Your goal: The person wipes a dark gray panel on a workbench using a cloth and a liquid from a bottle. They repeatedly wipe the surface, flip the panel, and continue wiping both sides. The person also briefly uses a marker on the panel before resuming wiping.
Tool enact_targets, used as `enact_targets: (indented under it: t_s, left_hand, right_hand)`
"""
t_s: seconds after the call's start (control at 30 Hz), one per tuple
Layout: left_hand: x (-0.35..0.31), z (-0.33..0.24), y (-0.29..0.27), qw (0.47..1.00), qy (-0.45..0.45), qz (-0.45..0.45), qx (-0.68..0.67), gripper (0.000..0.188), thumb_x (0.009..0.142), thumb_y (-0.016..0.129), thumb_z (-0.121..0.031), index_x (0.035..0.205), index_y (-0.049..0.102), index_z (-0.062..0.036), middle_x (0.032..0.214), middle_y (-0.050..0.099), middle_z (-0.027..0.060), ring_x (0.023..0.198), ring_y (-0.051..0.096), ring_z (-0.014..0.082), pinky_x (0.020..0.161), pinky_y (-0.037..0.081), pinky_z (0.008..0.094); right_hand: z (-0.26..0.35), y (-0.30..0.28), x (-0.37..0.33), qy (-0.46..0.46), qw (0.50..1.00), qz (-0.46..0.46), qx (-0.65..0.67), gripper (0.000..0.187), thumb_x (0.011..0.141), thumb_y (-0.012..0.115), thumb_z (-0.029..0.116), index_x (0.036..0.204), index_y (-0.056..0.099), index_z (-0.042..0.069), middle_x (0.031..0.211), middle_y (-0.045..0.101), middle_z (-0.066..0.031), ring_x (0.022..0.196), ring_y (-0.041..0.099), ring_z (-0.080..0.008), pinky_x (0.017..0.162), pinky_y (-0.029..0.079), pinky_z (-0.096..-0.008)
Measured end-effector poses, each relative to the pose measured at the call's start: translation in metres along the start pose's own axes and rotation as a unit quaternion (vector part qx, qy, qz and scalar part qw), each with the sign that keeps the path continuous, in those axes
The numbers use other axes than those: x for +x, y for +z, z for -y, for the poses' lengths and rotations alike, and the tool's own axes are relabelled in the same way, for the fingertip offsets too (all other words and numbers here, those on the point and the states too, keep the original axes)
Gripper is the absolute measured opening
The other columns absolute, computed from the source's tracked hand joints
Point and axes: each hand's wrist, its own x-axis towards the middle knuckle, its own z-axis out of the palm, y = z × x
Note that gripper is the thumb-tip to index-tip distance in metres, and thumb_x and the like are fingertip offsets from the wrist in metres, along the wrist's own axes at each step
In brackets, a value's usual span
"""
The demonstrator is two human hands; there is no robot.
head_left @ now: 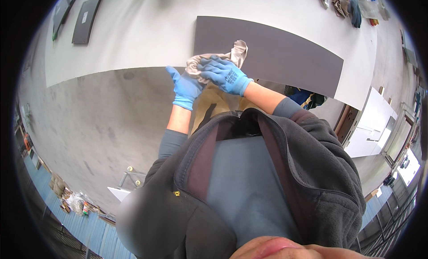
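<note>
A beige cloth (193, 68) lies bunched at the near left corner of a flat dark grey panel (272, 52). My right hand (227, 75), in a blue glove, is closed over the cloth, and a crumpled end of the cloth sticks up beyond the fingers. Just left of it is my left hand (185, 89), also in a blue glove, against the cloth's near side. Its thumb stretches out to the left, away from the cloth. The other fingers of the left hand are mostly hidden by the cloth and the right hand.
The panel rests on a large white table (133, 36), slightly past its near edge. Two smaller dark panels, one of them (87, 20) nearer the middle, lie at the far left. Gloves (355, 12) and rags sit at the far right. White panels (372, 125) stand right of me.
</note>
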Motion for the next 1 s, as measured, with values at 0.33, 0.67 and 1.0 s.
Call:
enact_targets:
  t_s: [0.33, 0.67, 1.0]
  left_hand:
    - [0.019, 0.011, 0.012, 0.909, 0.022, -0.387, 0.152, 0.047, 0.105, 0.067, -0.026, 0.137, 0.056, 0.0062, 0.135, 0.062, 0.0292, 0.127, 0.061, 0.0514, 0.109, 0.053, 0.0641]
    - [0.023, -0.004, 0.004, 0.887, -0.008, -0.433, 0.163, 0.046, 0.104, 0.070, -0.028, 0.134, 0.058, 0.0037, 0.139, 0.063, 0.0253, 0.130, 0.060, 0.0478, 0.112, 0.052, 0.0629]
    - [0.023, -0.012, 0.003, 0.893, -0.037, -0.402, 0.201, 0.045, 0.106, 0.066, -0.030, 0.137, 0.059, 0.0017, 0.142, 0.063, 0.0248, 0.133, 0.060, 0.0458, 0.114, 0.050, 0.0637]
  right_hand:
    - [-0.002, -0.057, -0.144, 0.176, 0.965, -0.147, -0.130, 0.034, 0.090, 0.063, 0.007, 0.123, 0.070, 0.012, 0.136, 0.069, -0.0088, 0.135, 0.062, -0.0266, 0.117, 0.047, -0.0430]
    - [0.013, -0.102, -0.448, 0.770, 0.488, -0.406, -0.068, 0.034, 0.102, 0.055, 0.020, 0.127, 0.072, 0.004, 0.123, 0.075, -0.0173, 0.110, 0.072, -0.0340, 0.095, 0.057, -0.0413]
    - [-0.051, -0.185, -0.412, 0.511, 0.531, -0.676, 0.011, 0.039, 0.106, 0.060, 0.019, 0.138, 0.065, 0.000, 0.127, 0.073, -0.0112, 0.116, 0.066, -0.0171, 0.101, 0.053, -0.0323]
